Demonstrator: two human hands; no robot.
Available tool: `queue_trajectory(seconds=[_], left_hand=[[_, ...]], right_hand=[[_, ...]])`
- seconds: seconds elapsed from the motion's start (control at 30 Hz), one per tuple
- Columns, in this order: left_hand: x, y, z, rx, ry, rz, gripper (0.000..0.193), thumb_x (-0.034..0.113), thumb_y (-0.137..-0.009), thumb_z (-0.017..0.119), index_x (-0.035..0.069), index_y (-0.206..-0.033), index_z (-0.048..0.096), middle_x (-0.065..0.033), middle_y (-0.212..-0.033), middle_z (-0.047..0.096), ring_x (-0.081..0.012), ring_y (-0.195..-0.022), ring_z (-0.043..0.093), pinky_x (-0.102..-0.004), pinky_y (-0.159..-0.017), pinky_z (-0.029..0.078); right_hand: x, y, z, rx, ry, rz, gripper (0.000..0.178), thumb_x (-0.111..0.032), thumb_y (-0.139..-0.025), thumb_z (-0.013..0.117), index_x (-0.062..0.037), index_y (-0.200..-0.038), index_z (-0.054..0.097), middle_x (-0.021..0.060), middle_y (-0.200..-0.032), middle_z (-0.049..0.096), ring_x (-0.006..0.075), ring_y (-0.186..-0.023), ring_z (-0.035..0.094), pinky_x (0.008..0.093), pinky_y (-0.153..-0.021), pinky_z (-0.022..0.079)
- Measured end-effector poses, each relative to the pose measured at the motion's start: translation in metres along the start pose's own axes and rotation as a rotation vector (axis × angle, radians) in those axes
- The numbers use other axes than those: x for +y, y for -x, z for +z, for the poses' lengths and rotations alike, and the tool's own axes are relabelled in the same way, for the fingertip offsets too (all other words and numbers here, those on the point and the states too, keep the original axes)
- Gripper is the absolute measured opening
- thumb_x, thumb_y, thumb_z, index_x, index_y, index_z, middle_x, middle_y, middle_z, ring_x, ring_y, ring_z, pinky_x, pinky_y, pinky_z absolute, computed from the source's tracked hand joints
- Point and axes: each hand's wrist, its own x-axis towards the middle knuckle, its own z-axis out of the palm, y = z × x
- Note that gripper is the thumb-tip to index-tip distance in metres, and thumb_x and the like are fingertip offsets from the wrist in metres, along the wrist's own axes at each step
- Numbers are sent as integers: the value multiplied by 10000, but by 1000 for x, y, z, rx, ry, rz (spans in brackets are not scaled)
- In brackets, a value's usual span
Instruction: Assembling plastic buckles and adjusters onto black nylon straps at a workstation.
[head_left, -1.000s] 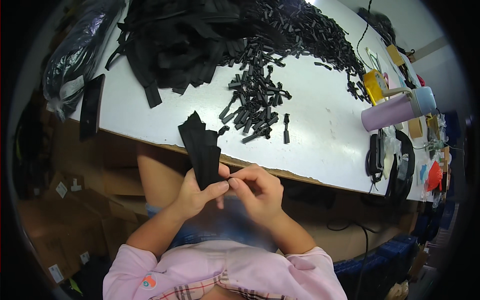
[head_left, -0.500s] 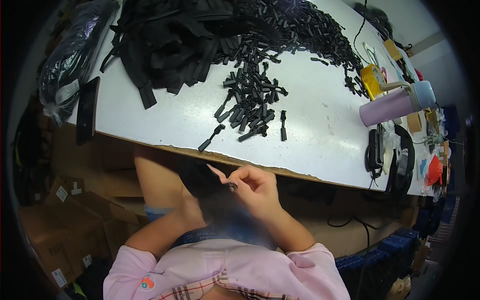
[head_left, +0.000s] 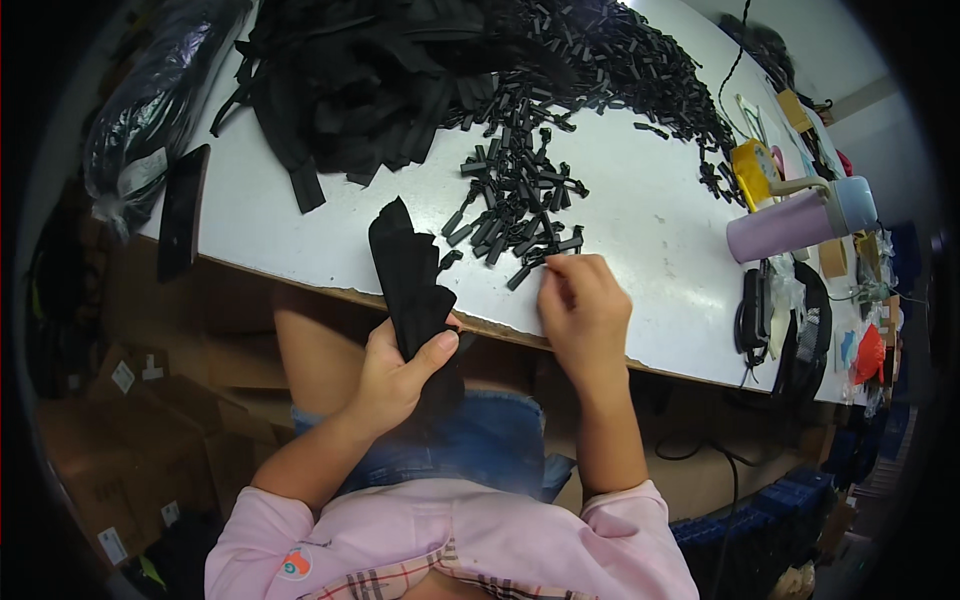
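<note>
My left hand (head_left: 400, 372) grips a bundle of black fabric strips (head_left: 410, 270), which look like zipper tapes. They fan upward over the table's front edge, and their lower ends hang over my lap. My right hand (head_left: 588, 308) is at the near edge of a pile of black zipper pulls (head_left: 505, 200). Its fingers are curled and pinched together. One pull (head_left: 519, 276) lies right beside its fingertips; what is between them is hidden. A separate pull (head_left: 449, 261) shows partly behind the strips.
More black fabric strips (head_left: 350, 100) are heaped at the far left, beside a plastic-wrapped bundle (head_left: 165, 100) and a dark flat object (head_left: 183, 210). Zipper pulls (head_left: 640, 65) cover the far side. A lilac bottle (head_left: 780, 232) lies at the right near a tape dispenser (head_left: 752, 172). Cardboard boxes (head_left: 150, 450) stand lower left.
My right hand has left the strips over my lap and reached up and right to the pulls. My left hand has raised the strips above the table's edge.
</note>
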Motion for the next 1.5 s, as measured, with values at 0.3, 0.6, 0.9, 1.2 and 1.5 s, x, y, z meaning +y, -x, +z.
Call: queue_trajectory(seconds=[0.3,0.6,0.9,1.2,1.5], left_hand=[[6,-3,10,2,20,-7,130,108,-771,600,1,-834,564,0,-715,541,-49,-643,481,-192,-574,401],[6,-3,12,14,-2,126,126,89,-769,597,-11,-844,583,-18,-759,580,-59,-692,511,-205,-629,429],[0,3,8,44,-60,148,144,51,-758,604,-7,-889,589,-32,-808,598,-61,-742,530,-206,-675,439],[11,5,17,89,-21,294,170,44,-754,581,-4,-912,536,-48,-833,542,-94,-747,511,-217,-690,416],[19,8,8,-56,67,167,171,37,-795,548,-21,-954,570,-62,-876,594,-99,-783,547,-236,-708,455]], right_hand=[[-7,0,-5,64,-1416,789,174,-17,-777,544,46,-939,524,144,-755,593,164,-607,595,250,-543,522],[-39,23,-4,-153,-948,396,121,23,-727,586,25,-847,582,97,-775,603,141,-694,586,241,-634,467],[-38,20,-1,-101,-452,-203,164,31,-650,632,4,-809,599,108,-769,604,194,-652,582,252,-588,465],[-54,41,11,-104,-1016,371,106,14,-739,598,20,-832,548,32,-744,538,60,-611,523,176,-519,423],[-34,25,3,-617,-1524,758,84,-50,-757,597,-4,-760,526,6,-598,508,32,-463,417,154,-405,313]])
